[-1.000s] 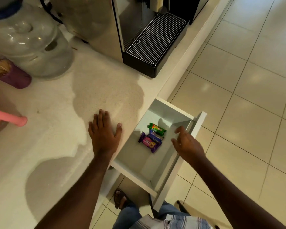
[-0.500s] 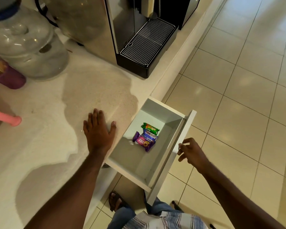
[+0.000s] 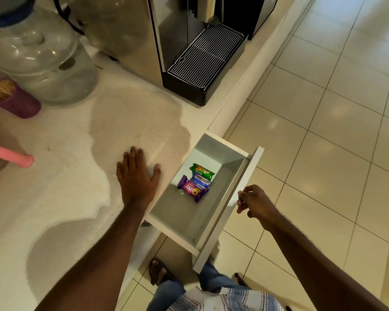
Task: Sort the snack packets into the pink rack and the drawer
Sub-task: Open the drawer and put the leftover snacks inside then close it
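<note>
The white drawer (image 3: 213, 212) stands pulled out from under the counter (image 3: 76, 176), open to the camera. On its pale floor, toward the far half, lie three snack packets bunched together and touching: a green packet (image 3: 202, 171) farthest from the person, a blue packet (image 3: 200, 181) partly tucked between the others, and a purple packet (image 3: 191, 189) nearest, with a round biscuit picture and white lettering that reads upside down. The print on the green and blue ones is too small to read.

The left hand (image 3: 137, 178) lies flat on the counter just beside the drawer's edge, palm down, fingers spread and holding nothing. The right hand (image 3: 255, 204) sits at the outer side of the drawer front, fingers curled loosely inward; whether the fingertips touch the panel cannot be told, and nothing shows in its grip.

Of the pink rack (image 3: 11, 156) only one rounded pink bar end shows at the left edge; the rest is cut off. A clear water bottle (image 3: 41, 55) and a coffee machine (image 3: 177, 41) at the back of the counter are cropped at the top. Below, a sandalled foot (image 3: 158, 271) shows on the tiled floor (image 3: 323, 131).
</note>
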